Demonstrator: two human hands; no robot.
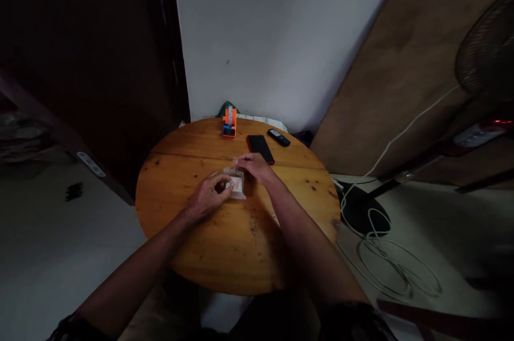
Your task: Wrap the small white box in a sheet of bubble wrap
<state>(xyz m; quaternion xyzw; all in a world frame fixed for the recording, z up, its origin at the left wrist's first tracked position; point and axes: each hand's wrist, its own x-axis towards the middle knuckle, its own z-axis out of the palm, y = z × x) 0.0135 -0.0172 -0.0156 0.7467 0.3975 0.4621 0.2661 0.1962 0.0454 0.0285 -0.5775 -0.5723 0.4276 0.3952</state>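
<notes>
A small white packet in clear plastic wrap [236,184], with reddish print on it, lies on the round wooden table [217,244]. From the left, my left hand [210,191] grips its edge between thumb and fingers. My right hand [254,164] pinches the clear film at the packet's far side, where a bit of the film stands up. The fingertips of the right hand are partly hidden, and the packet's left part is covered by my left hand.
Behind my hands lie a dark phone with a red edge [260,148] and a black remote-like handset [278,137]. An orange tape dispenser [229,122] stands near the wall. To the right are a standing fan [488,46] and a coiled white cable [385,250] on the floor.
</notes>
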